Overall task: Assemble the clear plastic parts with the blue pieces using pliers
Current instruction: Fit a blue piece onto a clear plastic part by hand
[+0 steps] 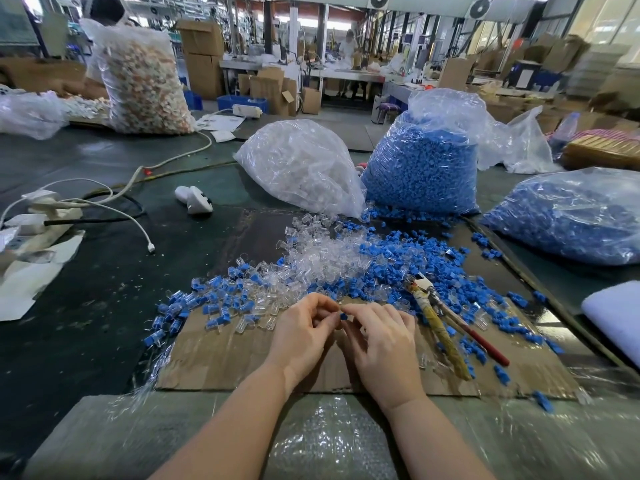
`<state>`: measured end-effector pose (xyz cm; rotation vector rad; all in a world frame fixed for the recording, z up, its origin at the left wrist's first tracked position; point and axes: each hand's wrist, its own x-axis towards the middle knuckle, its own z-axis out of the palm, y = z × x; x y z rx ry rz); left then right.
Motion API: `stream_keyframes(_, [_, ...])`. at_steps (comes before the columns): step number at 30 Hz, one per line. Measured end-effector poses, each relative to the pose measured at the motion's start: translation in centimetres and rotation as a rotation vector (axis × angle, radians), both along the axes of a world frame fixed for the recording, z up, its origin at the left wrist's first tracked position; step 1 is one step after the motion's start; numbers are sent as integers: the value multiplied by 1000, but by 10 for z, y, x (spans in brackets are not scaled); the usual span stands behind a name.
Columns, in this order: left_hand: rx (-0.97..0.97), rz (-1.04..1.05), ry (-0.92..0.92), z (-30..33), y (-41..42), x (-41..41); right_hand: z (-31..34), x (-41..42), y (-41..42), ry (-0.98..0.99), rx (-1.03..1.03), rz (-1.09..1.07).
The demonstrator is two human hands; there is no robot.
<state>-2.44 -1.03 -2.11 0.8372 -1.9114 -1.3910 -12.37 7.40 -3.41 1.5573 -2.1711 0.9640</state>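
My left hand (304, 329) and my right hand (381, 336) meet fingertip to fingertip over a sheet of cardboard (221, 355). My right hand pinches a small blue piece (343, 316). My left hand's fingers curl against it, apparently pinching a clear part that I cannot make out. Beyond the hands lies a mixed heap of clear plastic parts (325, 258) and blue pieces (408, 254). Pliers (446, 323) with taped handles lie untouched on the cardboard, right of my right hand.
A bag of clear parts (301, 164) and a bag of blue pieces (422, 168) stand behind the heap; another blue bag (568, 216) lies at right. Cables and a power strip (52, 209) sit at left. Bubble wrap (329, 438) covers the near edge.
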Motion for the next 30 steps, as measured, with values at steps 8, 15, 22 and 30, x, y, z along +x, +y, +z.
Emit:
stream_keyframes(8, [-51,15,-33,0,-1,-2,3,1,1,-28,-13,14])
stream_keyframes(15, [-34,15,-59,0,-3,-1,18,-9,8,-20,-76,-225])
stream_keyframes(22, [-38,21,-70,-2,-3,-2,42,-60,30,-237,703,-696])
stream_keyframes(30, [55,24,-31,1,-4,-3,47,-73,29,-335,757,-681])
